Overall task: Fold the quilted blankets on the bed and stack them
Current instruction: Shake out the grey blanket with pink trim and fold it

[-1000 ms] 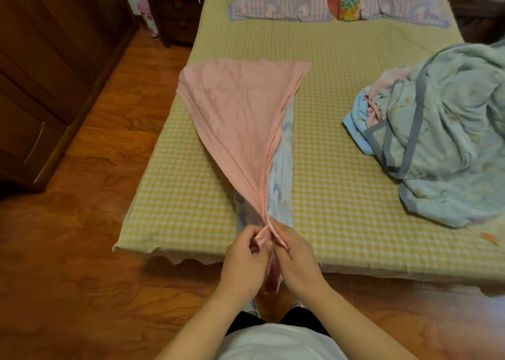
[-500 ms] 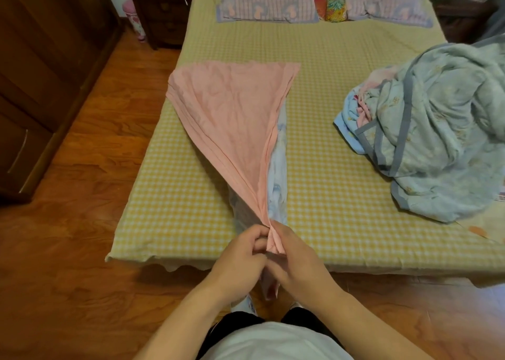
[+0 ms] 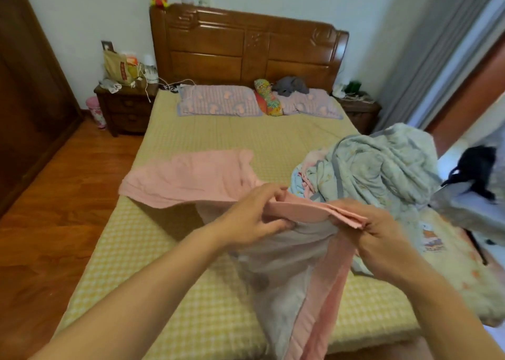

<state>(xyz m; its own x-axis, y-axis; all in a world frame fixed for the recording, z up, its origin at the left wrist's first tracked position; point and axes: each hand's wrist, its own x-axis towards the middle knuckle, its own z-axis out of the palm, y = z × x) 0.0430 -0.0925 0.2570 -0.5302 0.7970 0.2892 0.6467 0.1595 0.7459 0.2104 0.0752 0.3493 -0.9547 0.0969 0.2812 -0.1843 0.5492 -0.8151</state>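
Pink quilted blanket is lying half on the bed while its near edge is being lifted: the left hand is pinching the gathered edge with thumb and curled fingers, and the right hand is gripping the stacked corner layers, the rest hanging down in front. Folding of this first blanket is, I judge, partway along, and the next move is calling for matched corners carried across to halve it flat. Blue blanket is waiting crumpled to the right, unfolded; no containers are holding anything here.
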